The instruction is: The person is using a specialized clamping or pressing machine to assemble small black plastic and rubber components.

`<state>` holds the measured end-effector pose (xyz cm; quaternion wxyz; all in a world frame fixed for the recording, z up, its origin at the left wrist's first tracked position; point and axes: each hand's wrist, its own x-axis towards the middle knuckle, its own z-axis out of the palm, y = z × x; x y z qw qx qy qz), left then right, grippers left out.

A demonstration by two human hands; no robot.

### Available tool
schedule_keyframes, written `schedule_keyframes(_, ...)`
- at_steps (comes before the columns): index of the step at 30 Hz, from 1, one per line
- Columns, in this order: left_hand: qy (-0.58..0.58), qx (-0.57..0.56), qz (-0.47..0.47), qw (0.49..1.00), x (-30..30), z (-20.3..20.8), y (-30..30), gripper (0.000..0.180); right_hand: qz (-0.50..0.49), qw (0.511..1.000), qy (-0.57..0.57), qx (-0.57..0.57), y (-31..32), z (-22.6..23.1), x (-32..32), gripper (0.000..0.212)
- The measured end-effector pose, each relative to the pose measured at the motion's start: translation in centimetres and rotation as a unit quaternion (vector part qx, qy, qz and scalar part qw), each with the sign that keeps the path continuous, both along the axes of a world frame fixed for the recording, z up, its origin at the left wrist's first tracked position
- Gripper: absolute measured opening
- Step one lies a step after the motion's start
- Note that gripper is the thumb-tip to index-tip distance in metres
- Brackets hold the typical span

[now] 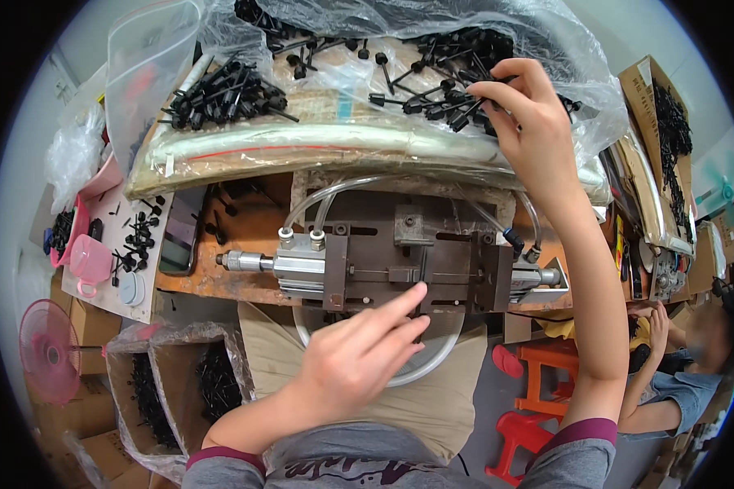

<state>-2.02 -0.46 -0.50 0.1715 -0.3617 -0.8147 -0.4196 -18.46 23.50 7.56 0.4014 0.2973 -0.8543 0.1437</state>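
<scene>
My right hand point(534, 122) reaches over a pile of black knob-ended stems point(444, 102) on the raised tray. Its thumb and fingers pinch a thin black stem there; where that piece ends among the others is hard to see. My left hand point(355, 354) is at the front of a metal clamping fixture point(408, 273), with index and middle fingers stretched out and apart. The index fingertip lies by a dark upright piece at the fixture's middle. Silver air cylinders point(300, 269) flank the fixture, with clear hoses point(334, 189) attached.
Another heap of black stems point(224, 94) lies left on the plastic-covered tray point(334, 151). A phone point(182, 232), loose stems point(141, 236) and a pink cup point(91, 259) are at left. Lined boxes of black parts point(175, 391) stand below. Red stools point(518, 440) and another person point(669, 383) are right.
</scene>
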Motion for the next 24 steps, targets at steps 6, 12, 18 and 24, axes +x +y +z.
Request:
schedule_keyframes(6,0.067,-0.105,0.052,0.991,-0.1,-3.8,1.2,0.026,0.013,0.998,0.039,-0.042,-0.7,-0.4,2.6,0.019)
schedule_keyframes(12,0.065,-0.13,0.072,0.987,-0.8,-3.8,1.6,0.024,0.011,0.994,0.062,-0.086,-0.5,-0.8,4.6,0.021)
schedule_keyframes(18,0.031,-0.145,0.071,0.986,-0.8,-3.5,1.6,0.023,0.032,0.983,0.055,-0.17,0.1,-2.1,5.7,0.021)
schedule_keyframes(24,0.02,-0.142,0.078,0.987,-0.8,-3.1,1.6,0.022,0.017,0.97,0.026,-0.242,0.0,-3.2,8.4,0.022)
